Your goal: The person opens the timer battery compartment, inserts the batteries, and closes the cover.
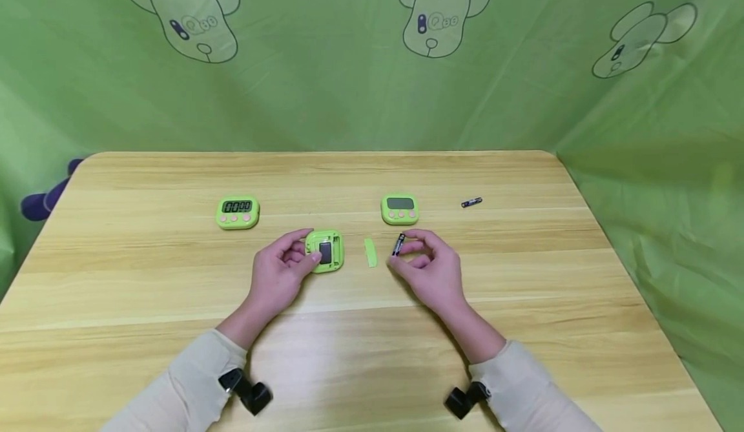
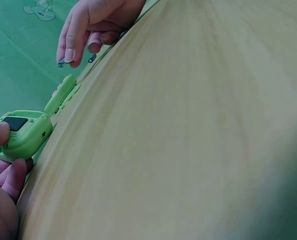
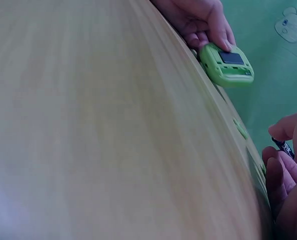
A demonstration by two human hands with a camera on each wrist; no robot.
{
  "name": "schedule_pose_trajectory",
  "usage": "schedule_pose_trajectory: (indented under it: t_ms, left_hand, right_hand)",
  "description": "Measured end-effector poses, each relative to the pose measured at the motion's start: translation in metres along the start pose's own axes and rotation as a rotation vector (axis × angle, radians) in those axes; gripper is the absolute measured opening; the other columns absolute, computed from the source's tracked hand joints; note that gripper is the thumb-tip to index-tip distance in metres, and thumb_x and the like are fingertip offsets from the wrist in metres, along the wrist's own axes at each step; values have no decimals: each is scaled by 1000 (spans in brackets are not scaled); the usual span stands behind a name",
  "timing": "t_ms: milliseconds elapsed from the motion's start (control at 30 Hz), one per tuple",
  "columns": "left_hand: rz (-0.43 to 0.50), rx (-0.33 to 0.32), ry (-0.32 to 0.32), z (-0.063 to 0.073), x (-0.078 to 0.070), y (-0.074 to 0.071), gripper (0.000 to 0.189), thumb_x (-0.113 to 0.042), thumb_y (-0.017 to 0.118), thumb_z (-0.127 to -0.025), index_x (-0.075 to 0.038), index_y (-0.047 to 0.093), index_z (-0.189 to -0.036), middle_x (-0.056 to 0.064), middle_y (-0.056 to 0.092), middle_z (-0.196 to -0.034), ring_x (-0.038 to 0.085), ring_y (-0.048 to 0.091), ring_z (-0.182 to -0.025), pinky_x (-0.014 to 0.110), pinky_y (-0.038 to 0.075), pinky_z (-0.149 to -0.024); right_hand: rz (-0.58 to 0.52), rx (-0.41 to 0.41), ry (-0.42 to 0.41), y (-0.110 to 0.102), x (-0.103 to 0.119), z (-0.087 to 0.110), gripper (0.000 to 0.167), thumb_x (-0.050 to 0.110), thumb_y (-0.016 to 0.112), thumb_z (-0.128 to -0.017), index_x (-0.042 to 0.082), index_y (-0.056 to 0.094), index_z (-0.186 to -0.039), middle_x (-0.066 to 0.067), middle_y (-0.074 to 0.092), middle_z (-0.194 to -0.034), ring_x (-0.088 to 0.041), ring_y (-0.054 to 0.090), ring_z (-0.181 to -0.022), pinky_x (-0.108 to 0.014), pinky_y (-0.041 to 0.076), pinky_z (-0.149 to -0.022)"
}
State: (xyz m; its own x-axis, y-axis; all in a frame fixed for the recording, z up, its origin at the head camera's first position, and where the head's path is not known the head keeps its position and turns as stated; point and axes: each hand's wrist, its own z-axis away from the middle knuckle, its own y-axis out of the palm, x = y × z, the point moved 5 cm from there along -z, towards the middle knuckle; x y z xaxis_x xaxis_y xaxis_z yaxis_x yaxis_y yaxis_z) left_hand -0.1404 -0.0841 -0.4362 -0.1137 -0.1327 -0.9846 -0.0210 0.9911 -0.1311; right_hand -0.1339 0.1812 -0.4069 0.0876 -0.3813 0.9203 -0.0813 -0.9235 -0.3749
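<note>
My left hand (image 1: pixel 279 265) grips a green digital timer (image 1: pixel 335 251) with its back turned up, the thumb on a dark square on that back. The timer's battery slot lies uncovered, as the right wrist view also shows on the timer (image 3: pixel 228 67). My right hand (image 1: pixel 433 269) pinches a small dark battery (image 1: pixel 398 245) between thumb and fingers, above the table. Between the two hands a narrow green battery cover (image 1: pixel 370 252) lies on the wood. In the left wrist view the right hand (image 2: pixel 96 25) is beyond the held timer (image 2: pixel 31 132).
A green timer (image 1: pixel 237 213) showing zeros stands at the back left of the wooden table (image 1: pixel 349 354). Another timer (image 1: pixel 400 209) with a blank screen lies just behind my right hand. A second battery (image 1: pixel 471 202) lies farther right. Green cloth (image 1: pixel 325 96) hangs behind the table.
</note>
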Motion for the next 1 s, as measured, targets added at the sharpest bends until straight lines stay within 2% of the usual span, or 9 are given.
schedule_pose_trajectory:
  t_ms: [133,200,467,700,1000]
  left_hand:
    - [0,-3,-8,-1,2,0,43,6,77,-84,6,65,-125,18,64,-91,17,56,-75,16,49,-63]
    - [2,-3,-10,-1,2,0,43,5,77,-84,4,65,-125,17,64,-91,17,55,-76,16,48,-63]
    - [11,3,14,1,-1,-1,39,1,77,-85,1,68,-123,15,64,-90,16,56,-76,17,50,-64]
    - [8,-4,8,0,0,-1,42,1,79,-84,2,67,-125,15,64,-91,17,57,-76,17,50,-63]
    - [-6,3,11,1,0,-1,41,2,77,-85,0,67,-124,14,65,-89,19,59,-76,19,52,-64]
  right_hand:
    - [-34,60,-48,9,23,5,43,-9,80,-77,-7,64,-116,-20,69,-92,-20,62,-59,-21,52,-52]
    - [-54,90,-61,14,26,5,44,-11,79,-77,-8,63,-117,-21,68,-94,-22,62,-60,-21,52,-52]
    - [-119,156,-119,30,34,6,48,-14,79,-76,-8,63,-121,-22,67,-95,-22,62,-59,-21,53,-52]
    - [-133,214,-187,43,38,6,49,-15,78,-76,-10,61,-122,-21,68,-96,-22,61,-58,-20,50,-49]
    - [-149,244,-231,56,48,6,48,-16,78,-76,-11,62,-121,-23,68,-94,-24,62,-58,-25,54,-50]
